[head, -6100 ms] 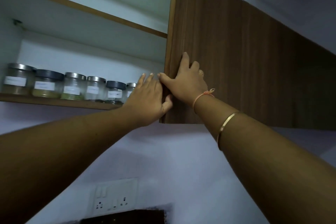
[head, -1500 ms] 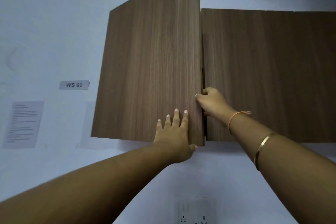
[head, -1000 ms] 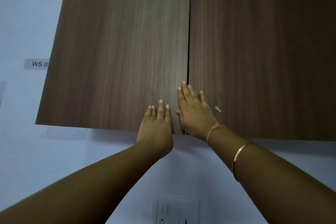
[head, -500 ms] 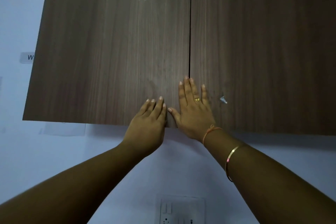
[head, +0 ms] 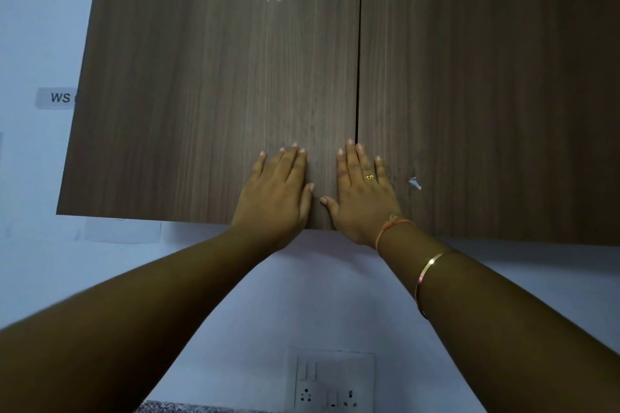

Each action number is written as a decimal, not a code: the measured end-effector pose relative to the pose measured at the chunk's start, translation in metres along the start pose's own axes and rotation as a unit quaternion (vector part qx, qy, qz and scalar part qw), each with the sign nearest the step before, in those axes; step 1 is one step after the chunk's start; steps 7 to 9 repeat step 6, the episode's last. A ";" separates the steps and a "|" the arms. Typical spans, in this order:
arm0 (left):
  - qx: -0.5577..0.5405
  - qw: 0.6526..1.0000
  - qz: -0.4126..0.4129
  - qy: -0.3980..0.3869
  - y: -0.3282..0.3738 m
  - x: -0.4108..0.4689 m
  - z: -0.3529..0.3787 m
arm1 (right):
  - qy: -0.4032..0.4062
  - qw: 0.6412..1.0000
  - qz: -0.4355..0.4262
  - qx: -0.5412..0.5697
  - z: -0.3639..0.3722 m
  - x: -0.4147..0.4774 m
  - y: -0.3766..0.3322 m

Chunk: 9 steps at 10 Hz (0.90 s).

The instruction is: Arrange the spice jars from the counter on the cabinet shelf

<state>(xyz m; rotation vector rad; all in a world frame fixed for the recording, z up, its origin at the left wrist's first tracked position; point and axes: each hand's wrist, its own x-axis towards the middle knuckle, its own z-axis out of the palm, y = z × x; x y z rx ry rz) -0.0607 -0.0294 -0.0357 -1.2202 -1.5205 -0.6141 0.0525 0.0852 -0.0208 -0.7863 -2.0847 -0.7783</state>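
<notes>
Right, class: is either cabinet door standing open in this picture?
No: the left cabinet door and right cabinet door sit flush, with the left hand and right hand flat against them.

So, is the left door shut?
Shut: the left door lies flush with the right door, with only a thin seam between them.

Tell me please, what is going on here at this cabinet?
A person presses both hands flat against the wooden cabinet. The left hand lies on the left door, the right hand across the seam to the right door, near the lower edge. Both doors are shut, so no spice jars show.
</notes>
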 end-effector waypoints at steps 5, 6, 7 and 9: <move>-0.044 0.999 -0.011 -0.027 0.004 0.025 -0.030 | -0.031 0.999 0.014 0.039 -0.031 -0.002 -0.007; -0.071 0.997 0.000 0.005 0.002 0.034 -0.033 | 0.011 0.999 0.018 0.038 -0.046 0.003 -0.003; -0.071 0.997 0.000 0.005 0.002 0.034 -0.033 | 0.011 0.999 0.018 0.038 -0.046 0.003 -0.003; -0.071 0.997 0.000 0.005 0.002 0.034 -0.033 | 0.011 0.999 0.018 0.038 -0.046 0.003 -0.003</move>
